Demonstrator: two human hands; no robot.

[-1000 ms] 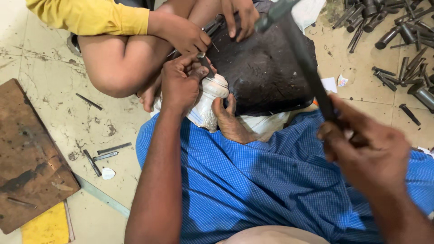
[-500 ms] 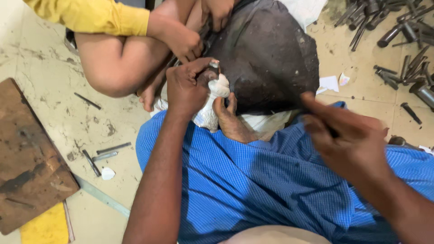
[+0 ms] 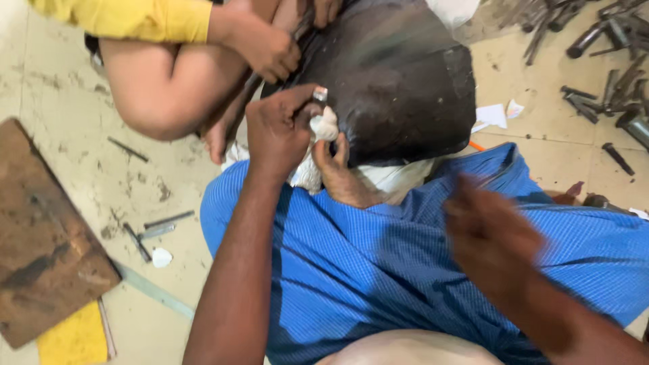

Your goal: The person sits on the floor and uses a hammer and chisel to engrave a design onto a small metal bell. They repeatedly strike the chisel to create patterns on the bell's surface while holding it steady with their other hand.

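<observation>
Chiselling work is what this looks like: the person's left hand [image 3: 280,132] is closed in a fist around a short metal punch with a bright squared top [image 3: 320,93], held upright, its lower end hidden behind the fingers where it meets a small white carved stone piece [image 3: 324,128]. That white piece sits wedged against a large dark rounded stone block [image 3: 399,74], with a bare foot [image 3: 341,176] braced against it from below, over a blue checked cloth wrap [image 3: 378,257] that covers the lap.

The right hand [image 3: 490,240] is low over the cloth, well apart from the punch and smeared by motion; I cannot tell whether it is open or closed, or whether it holds anything.

Across the block, another person in a yellow sleeve [image 3: 128,17] has a hand [image 3: 263,47] clenched on the block's upper left edge, seemingly steadying it.

By my reading, the step in hand is setting the punch on the white piece between blows. The next strike would call for the punch to stay put and the blow to land square on its bright top, clear of the left knuckles and the toes just beneath.

On the pale tiled floor [image 3: 81,155] lie a few thin metal rods [image 3: 159,226] and a worn brown wooden board [image 3: 40,250].
</observation>
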